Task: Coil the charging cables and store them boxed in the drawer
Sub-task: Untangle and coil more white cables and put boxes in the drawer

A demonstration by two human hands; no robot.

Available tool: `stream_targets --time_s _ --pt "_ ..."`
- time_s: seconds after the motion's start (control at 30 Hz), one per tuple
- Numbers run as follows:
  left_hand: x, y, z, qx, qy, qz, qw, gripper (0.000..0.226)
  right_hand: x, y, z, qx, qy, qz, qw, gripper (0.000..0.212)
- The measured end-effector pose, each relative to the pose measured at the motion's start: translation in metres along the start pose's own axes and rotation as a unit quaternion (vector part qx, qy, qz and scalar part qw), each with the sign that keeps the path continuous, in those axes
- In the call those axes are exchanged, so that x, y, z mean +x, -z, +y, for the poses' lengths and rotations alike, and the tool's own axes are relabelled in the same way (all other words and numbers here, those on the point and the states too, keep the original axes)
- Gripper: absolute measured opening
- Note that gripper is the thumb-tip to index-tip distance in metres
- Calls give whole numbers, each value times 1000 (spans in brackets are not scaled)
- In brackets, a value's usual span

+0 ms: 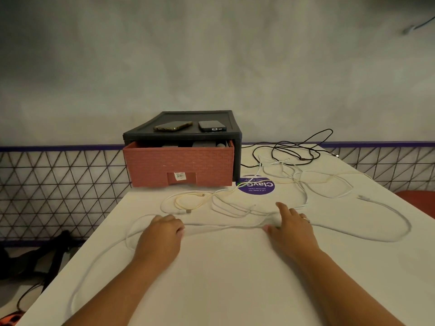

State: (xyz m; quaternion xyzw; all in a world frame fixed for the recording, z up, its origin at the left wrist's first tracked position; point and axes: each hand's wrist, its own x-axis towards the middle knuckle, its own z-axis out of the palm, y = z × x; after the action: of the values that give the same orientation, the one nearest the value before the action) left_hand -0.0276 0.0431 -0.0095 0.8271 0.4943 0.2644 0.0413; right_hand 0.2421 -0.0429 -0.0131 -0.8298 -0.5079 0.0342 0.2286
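Observation:
Several charging cables sprawl over the white table [223, 283]. A long white cable [223, 225] runs between my hands and loops off to both sides. My left hand [162, 234] has its fingers curled and pinches this cable. My right hand [292, 225] lies flat over the same cable with fingers straight. A cream cable [188, 199] lies in a loose coil ahead of my left hand. More white cable [329, 184] and a black cable [294, 149] tangle at the far right. The pink brick-patterned drawer [179, 165] stands slightly open in its dark grey housing [236, 147], with dark items inside.
Two phones [173, 125] [211, 125] lie on top of the housing. A purple round sticker [255, 185] marks the table beside the drawer. A wire mesh fence [58, 184] runs behind the table. A black bag [35, 255] sits on the floor at left, a red seat [419, 201] at right.

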Motion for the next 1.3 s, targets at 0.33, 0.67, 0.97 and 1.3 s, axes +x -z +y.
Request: stream_targets --time_s 0.33,0.67,0.97,1.3 --pt "25 -1 3 12 39 21 999 22 -23 4 18 21 231 -78 970 37" --pt "-1 -11 -1 -76 -59 -78 992 24 -5 21 42 169 47 170 970 25" --pt "-16 6 -15 12 26 -69 997 34 21 28 78 -103 -216 115 964 30" --pt "5 14 32 -248 74 -199 945 26 2 1 20 -93 185 87 974 35"
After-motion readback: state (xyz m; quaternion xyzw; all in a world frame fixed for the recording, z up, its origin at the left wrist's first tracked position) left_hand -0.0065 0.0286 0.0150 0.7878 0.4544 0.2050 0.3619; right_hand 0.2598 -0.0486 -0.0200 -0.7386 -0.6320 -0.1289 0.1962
